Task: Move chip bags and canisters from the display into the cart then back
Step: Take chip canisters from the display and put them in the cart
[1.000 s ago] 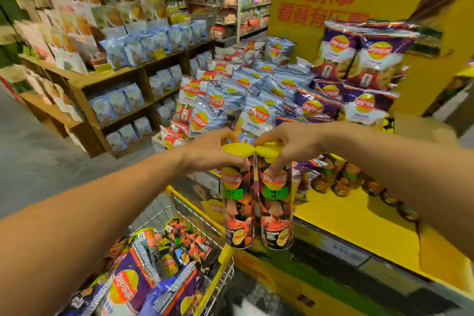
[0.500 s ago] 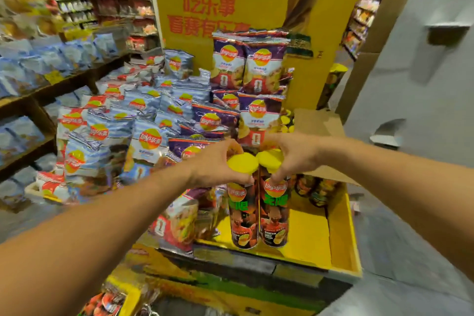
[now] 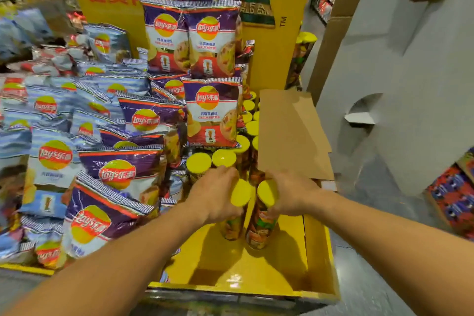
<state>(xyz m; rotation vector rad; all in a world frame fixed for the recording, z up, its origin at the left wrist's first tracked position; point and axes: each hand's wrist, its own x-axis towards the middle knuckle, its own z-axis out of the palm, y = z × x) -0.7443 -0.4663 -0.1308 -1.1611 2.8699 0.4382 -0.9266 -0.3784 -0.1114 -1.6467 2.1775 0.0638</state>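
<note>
My left hand (image 3: 215, 194) grips the top of one canister (image 3: 234, 215), fingers curled round it just under its yellow lid (image 3: 240, 192), and my right hand (image 3: 292, 194) grips the top of a second canister (image 3: 260, 226) the same way, beside its yellow lid (image 3: 267, 192). The two canisters hang side by side, nearly touching, tilted so the lids face up toward me and the bases point down at the yellow tray floor (image 3: 230, 272) of the display. Whether the bases already touch the floor I cannot tell; their shadows fall right beneath them.

At 12 o'clock from my hands, just beyond my knuckles, stand more canisters with yellow lids (image 3: 198, 163), packed in a row that runs back along the right edge of the chip bags. A brown cardboard flap (image 3: 289, 133) lies at 1 o'clock, leaning over the right side of the tray. The tray's yellow side wall (image 3: 318, 251) rises at 4 o'clock from my right hand.

From 9 to 11 o'clock the display is heaped with chip bags: purple ones (image 3: 120, 169) nearest my left forearm, pale blue ones (image 3: 51, 161) farther left. At 12 o'clock, higher up, two purple bags (image 3: 189, 36) stand upright side by side against a tall yellow sign board (image 3: 272, 59) with red lettering, and another purple bag (image 3: 213, 113) stands just below them.

At 2 o'clock a grey cardboard wall (image 3: 410, 72) closes off the right side.
</note>
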